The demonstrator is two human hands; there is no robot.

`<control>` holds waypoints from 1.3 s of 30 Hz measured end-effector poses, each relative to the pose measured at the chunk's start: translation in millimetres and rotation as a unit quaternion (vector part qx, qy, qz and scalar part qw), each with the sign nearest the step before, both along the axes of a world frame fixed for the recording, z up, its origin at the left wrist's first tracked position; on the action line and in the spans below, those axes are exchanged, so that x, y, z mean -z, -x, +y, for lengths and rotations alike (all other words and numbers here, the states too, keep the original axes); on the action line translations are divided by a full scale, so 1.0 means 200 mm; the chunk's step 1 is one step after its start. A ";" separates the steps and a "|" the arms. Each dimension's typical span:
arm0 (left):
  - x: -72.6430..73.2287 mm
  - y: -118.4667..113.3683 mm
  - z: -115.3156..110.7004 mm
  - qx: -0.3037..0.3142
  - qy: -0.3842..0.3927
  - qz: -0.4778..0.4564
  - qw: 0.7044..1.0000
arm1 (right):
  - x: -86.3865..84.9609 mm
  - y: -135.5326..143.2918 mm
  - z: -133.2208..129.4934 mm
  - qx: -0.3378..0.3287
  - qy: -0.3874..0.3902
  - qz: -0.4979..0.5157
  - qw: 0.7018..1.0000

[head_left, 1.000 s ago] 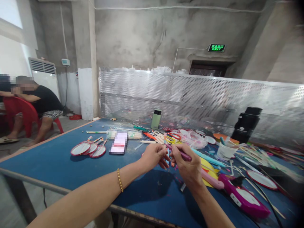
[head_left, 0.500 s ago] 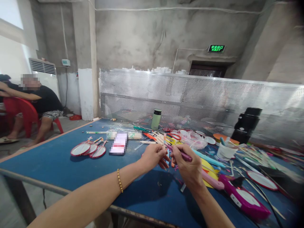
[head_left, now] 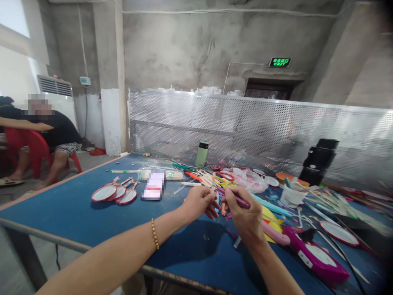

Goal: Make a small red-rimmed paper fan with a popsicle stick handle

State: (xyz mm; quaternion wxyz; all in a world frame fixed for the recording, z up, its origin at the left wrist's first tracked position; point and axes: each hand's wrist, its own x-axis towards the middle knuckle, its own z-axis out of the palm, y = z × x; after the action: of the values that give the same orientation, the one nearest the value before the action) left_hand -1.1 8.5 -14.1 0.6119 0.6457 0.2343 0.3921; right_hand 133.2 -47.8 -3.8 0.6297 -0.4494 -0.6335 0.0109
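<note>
My left hand (head_left: 201, 200), with a gold bead bracelet (head_left: 155, 233) on its wrist, pinches a short, narrow strip (head_left: 213, 180) upright between thumb and fingertips. The strip is pale with bluish and orange parts. Close by on the right, my right hand (head_left: 245, 207) is closed around a purple pen-like tool (head_left: 242, 202), whose tip points left toward the strip. Whether the tip touches the strip I cannot tell. Both hands are above the blue table (head_left: 123, 223). Below and behind them lie small coloured pieces, partly hidden by the fingers.
Round red-rimmed pieces (head_left: 104, 193) and a phone (head_left: 153, 185) lie on the left. A green bottle (head_left: 202, 155) stands behind scissors (head_left: 225, 176) and sticks. At right are a white cup (head_left: 291, 196), a purple device (head_left: 319, 256) with a cable, and a black object (head_left: 319, 162). A person (head_left: 61, 131) sits far left.
My right hand has shifted very slightly to the right with the purple pen-like tool. My left hand looks almost still. The seated person's arm has moved a little.
</note>
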 end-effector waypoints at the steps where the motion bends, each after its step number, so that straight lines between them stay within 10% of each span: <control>1: 0.00 0.00 0.00 -0.001 0.001 0.000 1.000 | 0.00 0.00 0.00 0.001 0.002 -0.001 1.000; 39: 0.00 0.00 0.00 0.000 -0.008 -0.001 1.000 | 0.01 0.01 0.00 -0.003 0.001 -0.013 1.000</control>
State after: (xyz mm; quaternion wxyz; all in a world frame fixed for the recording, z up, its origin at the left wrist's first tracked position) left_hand -0.8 8.4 -14.5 0.6070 0.6502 0.2306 0.3944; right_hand 131.5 -47.1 -5.4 0.6208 -0.4481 -0.6432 0.0071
